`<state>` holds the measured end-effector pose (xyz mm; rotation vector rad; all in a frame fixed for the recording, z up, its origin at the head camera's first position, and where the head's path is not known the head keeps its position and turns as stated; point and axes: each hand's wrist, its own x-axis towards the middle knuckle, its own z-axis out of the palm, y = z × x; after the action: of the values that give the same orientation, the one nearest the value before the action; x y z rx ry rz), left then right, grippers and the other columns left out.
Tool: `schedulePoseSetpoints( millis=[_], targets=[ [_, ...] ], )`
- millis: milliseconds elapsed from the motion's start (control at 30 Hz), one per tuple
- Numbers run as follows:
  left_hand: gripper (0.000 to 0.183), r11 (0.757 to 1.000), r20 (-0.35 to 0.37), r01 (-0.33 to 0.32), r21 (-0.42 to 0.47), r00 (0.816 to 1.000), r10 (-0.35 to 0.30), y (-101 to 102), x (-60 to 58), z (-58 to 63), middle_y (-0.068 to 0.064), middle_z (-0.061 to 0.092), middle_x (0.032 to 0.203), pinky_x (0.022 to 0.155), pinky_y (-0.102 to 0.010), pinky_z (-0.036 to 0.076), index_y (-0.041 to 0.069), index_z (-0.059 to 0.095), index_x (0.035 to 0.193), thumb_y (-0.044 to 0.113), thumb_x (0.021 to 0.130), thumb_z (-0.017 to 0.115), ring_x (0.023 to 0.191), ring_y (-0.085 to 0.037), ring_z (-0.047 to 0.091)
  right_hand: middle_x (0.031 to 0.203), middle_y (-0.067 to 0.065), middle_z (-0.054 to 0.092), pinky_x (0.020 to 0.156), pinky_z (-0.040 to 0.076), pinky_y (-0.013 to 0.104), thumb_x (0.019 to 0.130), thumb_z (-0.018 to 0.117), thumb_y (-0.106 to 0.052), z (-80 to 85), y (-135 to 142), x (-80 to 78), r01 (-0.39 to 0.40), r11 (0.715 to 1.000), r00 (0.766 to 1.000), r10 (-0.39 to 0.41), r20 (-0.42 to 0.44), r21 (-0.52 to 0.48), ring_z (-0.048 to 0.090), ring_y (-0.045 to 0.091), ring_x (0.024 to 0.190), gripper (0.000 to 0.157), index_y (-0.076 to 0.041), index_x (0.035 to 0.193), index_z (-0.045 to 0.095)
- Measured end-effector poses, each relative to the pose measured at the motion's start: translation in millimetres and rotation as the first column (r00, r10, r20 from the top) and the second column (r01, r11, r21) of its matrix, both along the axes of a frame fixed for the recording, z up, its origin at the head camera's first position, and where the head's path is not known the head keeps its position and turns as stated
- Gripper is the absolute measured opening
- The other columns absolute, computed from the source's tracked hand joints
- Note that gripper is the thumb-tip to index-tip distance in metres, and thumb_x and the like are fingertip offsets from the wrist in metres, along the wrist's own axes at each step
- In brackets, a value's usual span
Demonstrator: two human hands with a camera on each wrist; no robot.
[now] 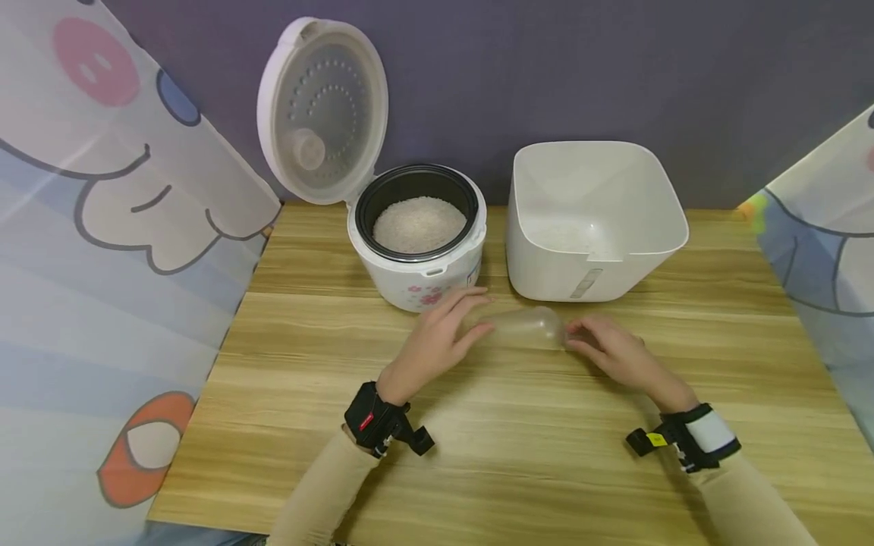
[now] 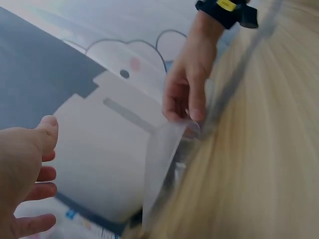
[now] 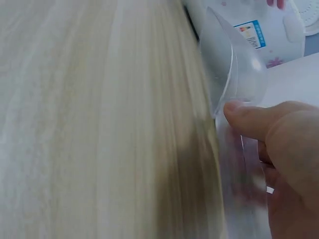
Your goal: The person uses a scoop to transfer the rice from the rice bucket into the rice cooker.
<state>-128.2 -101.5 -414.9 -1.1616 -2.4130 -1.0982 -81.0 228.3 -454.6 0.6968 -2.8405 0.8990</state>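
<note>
A clear plastic scoop (image 1: 526, 327) is low over the wooden table, in front of the rice cooker and the white bin. My right hand (image 1: 614, 353) pinches its handle end between thumb and fingers, as the right wrist view also shows, with the thumb (image 3: 244, 117) on the scoop (image 3: 241, 69). My left hand (image 1: 437, 337) is at the scoop's left, fingers spread and apart from it in the left wrist view. White rice (image 1: 419, 224) fills part of the rice cooker's dark inner pot (image 1: 471, 201).
The rice cooker (image 1: 389, 280) stands at the back left, its lid (image 1: 328, 106) raised. To its right is an open white bin (image 1: 546, 277) with a little rice at its bottom. A dark wall rises behind the table (image 1: 512, 470), and cartoon-printed curtains (image 1: 123, 227) hang at both sides.
</note>
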Motion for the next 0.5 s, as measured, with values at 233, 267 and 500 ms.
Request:
schedulePoseSetpoints(
  millis=[233,267,500],
  targets=[
    [0.051,0.994,-0.050,-0.062,-0.087,0.997,0.058,-37,12.9,-21.0,-0.016,0.062,0.137,0.114,-0.043,0.044,0.003,0.065,0.125,0.038,0.090,0.078,0.130,-0.031,0.058,0.103,0.007,0.070,0.085,0.051,0.044,0.088,0.077,-0.001,-5.9,-4,-7.0,0.017,0.999,0.995,-0.014,-0.101,0.031,0.064,0.025,0.097,0.020,-0.004,0.106,0.067],
    [0.054,0.993,-0.048,-0.070,-0.093,0.997,0.066,-42,15.4,-23.4,-0.017,0.061,0.137,0.113,-0.045,0.044,0.003,0.065,0.125,0.043,0.091,0.076,0.130,-0.031,0.058,0.103,0.007,0.070,0.084,0.051,0.043,0.087,0.077,-0.001,-7.1,-5,-7.7,0.015,0.999,0.993,-0.011,-0.114,0.032,0.064,0.025,0.097,0.021,-0.003,0.106,0.067],
    [0.087,0.957,0.061,-0.152,-0.249,0.983,0.172,-70,32.6,-35.5,-0.018,0.041,0.159,0.120,-0.065,0.025,0.009,0.058,0.141,0.078,0.094,0.035,0.149,-0.036,0.036,0.104,0.008,0.069,0.085,0.047,0.044,0.085,0.079,0.000,-13.5,-9,-8.9,0.015,1.000,0.991,-0.012,-0.137,0.022,0.061,0.026,0.096,0.024,-0.004,0.106,0.066]
  ],
)
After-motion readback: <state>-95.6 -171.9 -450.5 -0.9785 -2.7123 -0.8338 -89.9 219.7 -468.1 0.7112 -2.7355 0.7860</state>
